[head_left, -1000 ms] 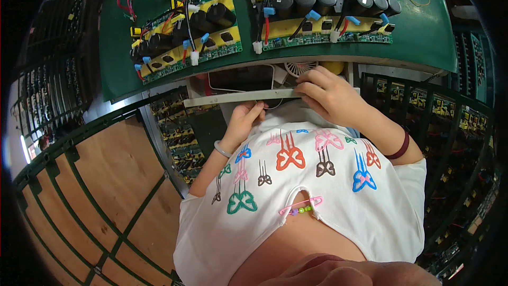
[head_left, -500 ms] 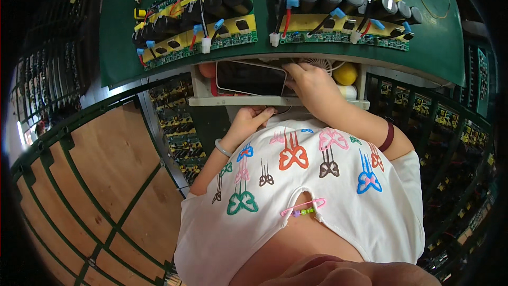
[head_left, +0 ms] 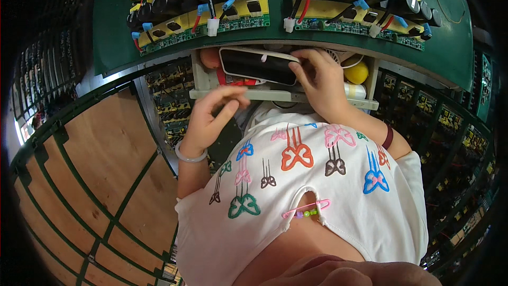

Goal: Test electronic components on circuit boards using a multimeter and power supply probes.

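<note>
An open shallow drawer (head_left: pixel 259 95) juts out under the table, and a phone (head_left: pixel 256 68) with a white edge and dark screen lies in it, slightly tilted. My right hand (head_left: pixel 324 82) reaches over the drawer front, thumb and fingers closed on the phone's right end. Left of it, my left hand (head_left: pixel 211 119) hangs just in front of the drawer's front edge, thumb apart from the loosely bent fingers; it holds nothing. Its fingertips are a little blurred. A red packet (head_left: pixel 237 80) shows partly beneath the phone.
The drawer also holds an orange-red round thing (head_left: pixel 210 57), a yellow ball-like thing (head_left: pixel 356 72), a white fan (head_left: pixel 333 56) and a white roll (head_left: pixel 355 91). Circuit boards (head_left: pixel 206 29) (head_left: pixel 344 24) with black capacitors stand on the green table (head_left: pixel 117 32). Racks with boards flank me.
My left hand has come up from below the drawer front and moved left, its fingers parting. My right hand has shifted onto the phone's end, and the phone has turned slightly.
</note>
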{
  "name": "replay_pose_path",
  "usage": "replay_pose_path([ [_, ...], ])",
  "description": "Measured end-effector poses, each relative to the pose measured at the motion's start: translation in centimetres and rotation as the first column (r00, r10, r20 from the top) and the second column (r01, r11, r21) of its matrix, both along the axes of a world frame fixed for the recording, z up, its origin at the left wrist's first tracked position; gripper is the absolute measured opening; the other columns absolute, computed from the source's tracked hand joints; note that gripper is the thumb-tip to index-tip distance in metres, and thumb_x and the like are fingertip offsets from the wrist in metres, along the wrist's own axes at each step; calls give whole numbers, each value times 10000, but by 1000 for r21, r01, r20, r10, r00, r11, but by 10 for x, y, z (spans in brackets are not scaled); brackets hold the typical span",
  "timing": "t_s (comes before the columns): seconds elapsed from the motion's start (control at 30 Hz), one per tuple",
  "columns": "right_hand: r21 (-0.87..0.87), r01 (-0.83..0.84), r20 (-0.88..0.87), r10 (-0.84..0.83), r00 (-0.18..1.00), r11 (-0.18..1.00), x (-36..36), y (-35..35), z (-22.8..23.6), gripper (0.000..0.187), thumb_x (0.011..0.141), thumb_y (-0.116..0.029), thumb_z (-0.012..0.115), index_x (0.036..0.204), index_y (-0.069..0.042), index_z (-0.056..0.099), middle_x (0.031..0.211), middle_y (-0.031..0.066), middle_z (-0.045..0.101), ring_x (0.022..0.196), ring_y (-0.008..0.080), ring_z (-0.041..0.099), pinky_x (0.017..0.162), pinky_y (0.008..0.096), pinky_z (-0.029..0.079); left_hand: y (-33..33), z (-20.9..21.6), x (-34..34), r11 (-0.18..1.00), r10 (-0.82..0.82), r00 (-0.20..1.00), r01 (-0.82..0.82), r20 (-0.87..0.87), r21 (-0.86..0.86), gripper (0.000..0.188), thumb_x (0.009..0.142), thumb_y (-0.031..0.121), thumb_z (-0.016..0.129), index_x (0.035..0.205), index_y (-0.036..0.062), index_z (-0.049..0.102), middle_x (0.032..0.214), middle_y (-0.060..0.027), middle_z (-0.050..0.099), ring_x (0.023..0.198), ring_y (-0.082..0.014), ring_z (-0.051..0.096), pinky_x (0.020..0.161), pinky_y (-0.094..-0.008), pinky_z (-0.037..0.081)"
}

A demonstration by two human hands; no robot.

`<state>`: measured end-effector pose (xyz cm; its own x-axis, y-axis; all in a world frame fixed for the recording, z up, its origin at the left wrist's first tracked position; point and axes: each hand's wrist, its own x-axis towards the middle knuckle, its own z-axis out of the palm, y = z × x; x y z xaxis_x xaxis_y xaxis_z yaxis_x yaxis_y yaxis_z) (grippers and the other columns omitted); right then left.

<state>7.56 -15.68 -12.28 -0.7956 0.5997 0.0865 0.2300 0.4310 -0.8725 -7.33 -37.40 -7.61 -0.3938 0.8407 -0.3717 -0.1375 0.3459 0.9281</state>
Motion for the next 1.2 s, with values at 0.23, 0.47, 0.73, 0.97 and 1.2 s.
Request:
replay_pose_path([
  [0.23, 32, 110, -15, -110, 994, 993, 6, 6, -3, 170, 828, 13, 710, 990, -16, 666, 881, 150, 674, 739, 308, 658, 651, 360, 523, 62, -25, -22, 863, -315, 272, 480, -909, -155, 381, 870, 120, 663, 1248, 77, 648, 1279, -74, 646, 1108, -310, 610, 966, -403, 494],
  [0.47, 62, -64, -180, 74, 981, 996, 34, 33, 5, 166, 825, 83, 670, 967, 0, 649, 945, 142, 676, 823, 298, 678, 660, 346, 547, 77, -20, -35, 807, -419, 117, 503, -900, -310, 566, 767, 260, 736, 1291, 84, 613, 1332, -33, 615, 1068, -261, 610, 896, -363, 509],
  [0.73, 241, -251, -81, 277, 957, 937, 91, 58, 17, 281, 707, -7, 771, 953, -48, 639, 989, 86, 645, 922, 300, 629, 795, 408, 508, 76, -31, -37, 828, -360, 84, 488, -929, -277, 494, 679, 240, 809, 1109, 32, 681, 1206, -87, 665, 967, -266, 654, 805, -359, 539],
  [0.97, 572, -212, 113, 180, 977, 792, 108, 53, 7, 444, 602, -189, 817, 981, -111, 599, 1003, 69, 548, 977, 302, 524, 876, 483, 395, 73, -2, -31, 913, 11, 205, 396, -979, 94, 196, 798, 151, 781, 886, -1, 694, 920, -152, 712, 782, -292, 684, 722, -370, 558],
  [1.2, 721, 187, -89, -178, 980, 667, 80, 62, -12, 425, 685, -314, 823, 1007, -155, 595, 1071, 66, 498, 1018, 291, 460, 877, 437, 300, 51, 23, -30, 940, 256, 323, 137, -911, 313, 47, 883, 26, 631, 866, 2, 668, 853, -143, 696, 760, -304, 676, 716, -364, 549],
])
